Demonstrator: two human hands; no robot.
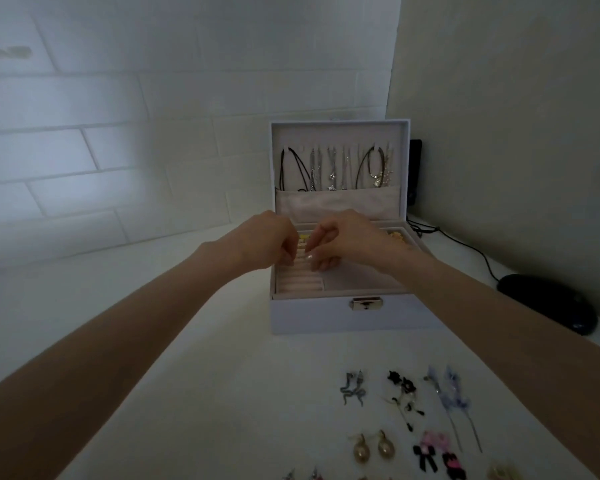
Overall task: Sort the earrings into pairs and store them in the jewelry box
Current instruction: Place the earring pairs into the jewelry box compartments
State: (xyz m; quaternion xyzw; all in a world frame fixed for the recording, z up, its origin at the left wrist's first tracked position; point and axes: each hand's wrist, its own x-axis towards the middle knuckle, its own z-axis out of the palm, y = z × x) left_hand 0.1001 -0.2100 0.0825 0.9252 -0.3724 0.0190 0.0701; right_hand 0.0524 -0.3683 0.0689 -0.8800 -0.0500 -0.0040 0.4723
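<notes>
White brick wall [84, 150] runs behind a pale table [222, 375], and a plain beige wall [516, 116] closes the right side. At the far middle of the table stands the white jewelry box [326, 317], open, its lid [340, 131] upright with necklaces [333, 169] hanging inside it and a metal latch [367, 303] on its near front. Both bare forearms reach out to it from the near edge. The left hand [267, 244] and the right hand [347, 240] hover close together over the ridged ring rolls [300, 284] in the left part of the tray, fingers curled downward, fingertips at or just above the rolls. Whether either hand pinches an earring cannot be told, as the fingers hide the spot. Something yellow [395, 234] lies in a far right compartment. On the near table, right of centre, earrings lie in pairs: a silver snake pair [353, 388], a black flower pair [404, 393] just right of it, and a long pale blue pair [447, 393] beyond that. Nearer still lie a pearl drop pair [373, 446] and a pink and black bow pair [433, 452]. More pieces are cut off at the near edge. A black computer mouse [548, 303] sits at the right, its cable [465, 244] running toward the far corner.
</notes>
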